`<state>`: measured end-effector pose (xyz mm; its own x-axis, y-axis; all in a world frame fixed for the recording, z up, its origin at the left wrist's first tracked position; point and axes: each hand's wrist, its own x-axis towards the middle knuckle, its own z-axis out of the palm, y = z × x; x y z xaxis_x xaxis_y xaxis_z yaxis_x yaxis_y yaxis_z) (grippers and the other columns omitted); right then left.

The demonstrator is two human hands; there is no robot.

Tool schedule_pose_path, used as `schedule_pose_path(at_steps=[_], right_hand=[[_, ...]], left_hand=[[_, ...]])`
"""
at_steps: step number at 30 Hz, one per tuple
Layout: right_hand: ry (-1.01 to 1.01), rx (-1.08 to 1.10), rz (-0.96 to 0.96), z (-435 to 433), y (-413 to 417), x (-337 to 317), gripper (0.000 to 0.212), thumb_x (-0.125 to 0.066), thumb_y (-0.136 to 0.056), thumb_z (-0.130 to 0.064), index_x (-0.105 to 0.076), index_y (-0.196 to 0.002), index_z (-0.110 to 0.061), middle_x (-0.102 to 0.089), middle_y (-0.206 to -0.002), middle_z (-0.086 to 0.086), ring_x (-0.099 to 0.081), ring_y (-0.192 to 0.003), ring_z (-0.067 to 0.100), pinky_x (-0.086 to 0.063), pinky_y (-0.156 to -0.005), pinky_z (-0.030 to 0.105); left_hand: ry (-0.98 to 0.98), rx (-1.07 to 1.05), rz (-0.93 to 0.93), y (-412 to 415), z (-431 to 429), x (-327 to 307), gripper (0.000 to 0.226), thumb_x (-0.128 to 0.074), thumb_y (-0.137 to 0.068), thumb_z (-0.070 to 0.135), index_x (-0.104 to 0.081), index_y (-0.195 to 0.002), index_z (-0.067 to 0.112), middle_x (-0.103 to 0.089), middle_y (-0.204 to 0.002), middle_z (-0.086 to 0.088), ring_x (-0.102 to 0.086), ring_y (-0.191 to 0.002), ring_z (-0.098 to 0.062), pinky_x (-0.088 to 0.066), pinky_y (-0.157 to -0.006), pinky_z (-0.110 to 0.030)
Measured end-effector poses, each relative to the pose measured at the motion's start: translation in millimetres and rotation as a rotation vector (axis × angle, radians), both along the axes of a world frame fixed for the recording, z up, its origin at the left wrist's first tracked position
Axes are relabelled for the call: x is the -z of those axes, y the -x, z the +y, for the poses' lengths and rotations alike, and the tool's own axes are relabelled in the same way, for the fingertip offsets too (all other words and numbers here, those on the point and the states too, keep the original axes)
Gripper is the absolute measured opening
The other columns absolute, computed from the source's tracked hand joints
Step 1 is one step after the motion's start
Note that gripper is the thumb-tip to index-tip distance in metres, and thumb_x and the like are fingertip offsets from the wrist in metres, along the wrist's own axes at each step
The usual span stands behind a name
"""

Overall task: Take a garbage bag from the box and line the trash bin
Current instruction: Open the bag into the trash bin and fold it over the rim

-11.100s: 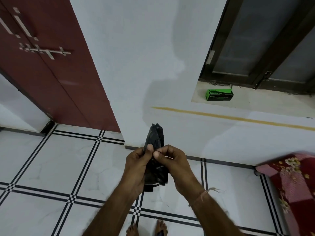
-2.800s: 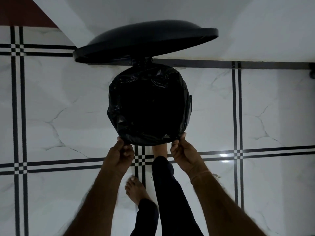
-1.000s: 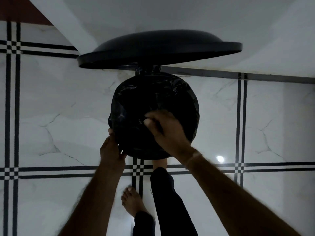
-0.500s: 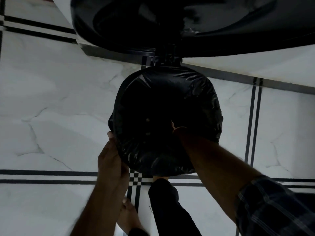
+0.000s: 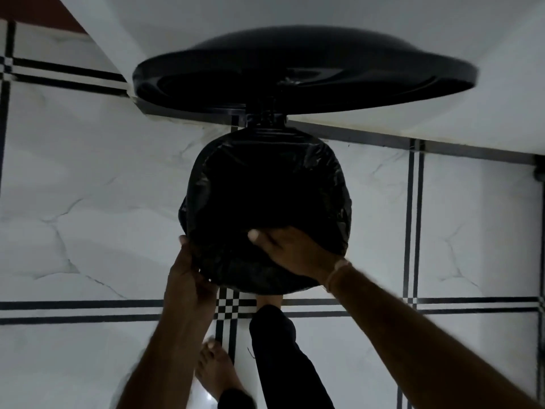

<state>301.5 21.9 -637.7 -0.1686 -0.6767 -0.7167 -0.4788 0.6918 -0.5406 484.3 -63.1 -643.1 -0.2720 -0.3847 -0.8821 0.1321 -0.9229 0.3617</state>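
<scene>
The bin (image 5: 265, 208) stands on the tiled floor (image 5: 88, 187) just ahead of both hands, its round mouth covered by the black bag (image 5: 339, 202), whose crinkled edge is folded down over the rim all round. The lid (image 5: 303, 75) is tipped up and back beyond the bin, against the white wall (image 5: 324, 13). The left hand (image 5: 188, 270) grips the bag's folded edge at the near left of the rim, fingers curled around the plastic. The right hand (image 5: 295, 252) lies across the near right of the rim, fingers reaching down into the dark opening; whether they pinch the bag I cannot tell. Below the hands, one foot (image 5: 216, 370) is planted on the floor, and a dark-trousered leg (image 5: 280, 358) reaches to the bin's base.
</scene>
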Motion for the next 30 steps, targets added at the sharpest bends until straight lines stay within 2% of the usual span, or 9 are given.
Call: schedule_pose_path(at_steps=[3, 6, 11, 13, 15, 18, 22, 27, 30], right_hand=[[-0.165, -0.204, 0.031, 17.0, -9.4, 3.8, 0.072, -0.026, -0.101, -0.068, -0.07, -0.123, -0.017, -0.074, -0.096, 0.006, -0.069, -0.093, 0.019, -0.052, -0.101, 0.043], [0.006, -0.192, 0.284, 12.2, -5.8, -4.6, 0.041, -0.047, -0.104, -0.046, -0.066, -0.129, -0.02, -0.073, -0.119, 0.008, -0.067, -0.113, 0.029, -0.053, -0.097, 0.044], [0.365, 0.642, 0.739, 53.2, -25.1, -53.3, 0.038, -0.057, -0.097, -0.02, -0.055, -0.135, -0.02, -0.057, -0.132, 0.006, -0.051, -0.117, 0.025, -0.046, -0.091, 0.039], [0.258, 1.162, 0.496, 71.8, -28.1, -57.9, 0.035, -0.054, -0.101, -0.026, -0.05, -0.135, -0.019, -0.052, -0.132, 0.005, -0.052, -0.122, 0.024, -0.048, -0.097, 0.04], [0.132, 1.622, -0.085, 80.7, -24.3, -54.1, 0.033, -0.047, -0.106, -0.041, -0.056, -0.129, -0.019, -0.059, -0.129, 0.005, -0.058, -0.122, 0.025, -0.048, -0.1, 0.042], [0.06, 1.803, -0.693, 93.6, -20.9, -48.6, 0.037, -0.047, -0.105, -0.049, -0.068, -0.119, -0.022, -0.072, -0.114, 0.003, -0.066, -0.11, 0.024, -0.051, -0.093, 0.041], [0.077, 1.858, -0.821, 101.9, -18.2, -30.2, 0.036, -0.05, -0.104, -0.046, -0.069, -0.118, -0.018, -0.079, -0.1, 0.002, -0.069, -0.106, 0.024, -0.055, -0.085, 0.045], [0.016, 1.966, -0.842, 89.6, -12.6, -16.4, 0.037, -0.047, -0.107, -0.038, -0.068, -0.12, -0.012, -0.076, -0.11, 0.014, -0.069, -0.106, 0.031, -0.066, -0.073, 0.044], [-0.058, 1.982, -0.755, 81.3, -7.8, -17.4, 0.023, -0.049, -0.107, -0.018, -0.067, -0.102, -0.004, -0.076, -0.083, 0.015, -0.072, -0.079, 0.029, -0.061, -0.048, 0.032]], left_hand=[[-0.001, 0.012, -0.071, 2.6, 2.3, -10.2, 0.045, -0.05, -0.103, 0.046, -0.066, -0.131, 0.016, -0.073, -0.126, -0.007, -0.065, -0.124, -0.027, -0.049, -0.107, -0.048], [0.009, 0.009, -0.127, 8.0, 0.9, -26.0, 0.035, -0.047, -0.105, 0.046, -0.071, -0.109, 0.021, -0.081, -0.09, 0.005, -0.069, -0.106, -0.019, -0.055, -0.092, -0.04], [-0.16, -0.035, -0.177, 9.5, 16.2, -41.5, 0.027, -0.048, -0.106, 0.038, -0.067, -0.101, 0.019, -0.07, -0.11, -0.001, -0.066, -0.103, -0.02, -0.053, -0.095, -0.043], [-0.209, -0.071, -0.148, 8.8, 25.3, -45.4, 0.028, -0.048, -0.107, 0.039, -0.067, -0.104, 0.019, -0.067, -0.116, -0.002, -0.064, -0.106, -0.022, -0.05, -0.1, -0.048], [-0.226, -0.108, -0.104, 6.4, 33.3, -42.0, 0.032, -0.048, -0.105, 0.043, -0.068, -0.114, 0.019, -0.066, -0.123, -0.004, -0.062, -0.113, -0.024, -0.048, -0.102, -0.051], [-0.267, -0.132, -0.071, 9.9, 43.7, -42.8, 0.039, -0.048, -0.103, 0.05, -0.067, -0.118, 0.02, -0.065, -0.121, -0.008, -0.061, -0.113, -0.029, -0.045, -0.106, -0.055], [-0.254, -0.162, -0.074, 13.8, 52.7, -38.1, 0.038, -0.042, -0.108, 0.04, -0.071, -0.103, 0.016, -0.071, -0.113, -0.011, -0.064, -0.111, -0.031, -0.048, -0.103, -0.05], [-0.215, -0.181, -0.087, 10.4, 54.3, -23.2, 0.054, -0.043, -0.106, 0.044, -0.083, -0.082, 0.015, -0.081, -0.088, -0.005, -0.079, -0.077, -0.019, -0.065, -0.069, -0.033], [-0.257, -0.17, -0.129, 10.6, 51.0, -18.9, 0.036, -0.047, -0.105, 0.041, -0.073, -0.107, 0.016, -0.081, -0.084, -0.004, -0.078, -0.083, -0.02, -0.064, -0.058, -0.031]])
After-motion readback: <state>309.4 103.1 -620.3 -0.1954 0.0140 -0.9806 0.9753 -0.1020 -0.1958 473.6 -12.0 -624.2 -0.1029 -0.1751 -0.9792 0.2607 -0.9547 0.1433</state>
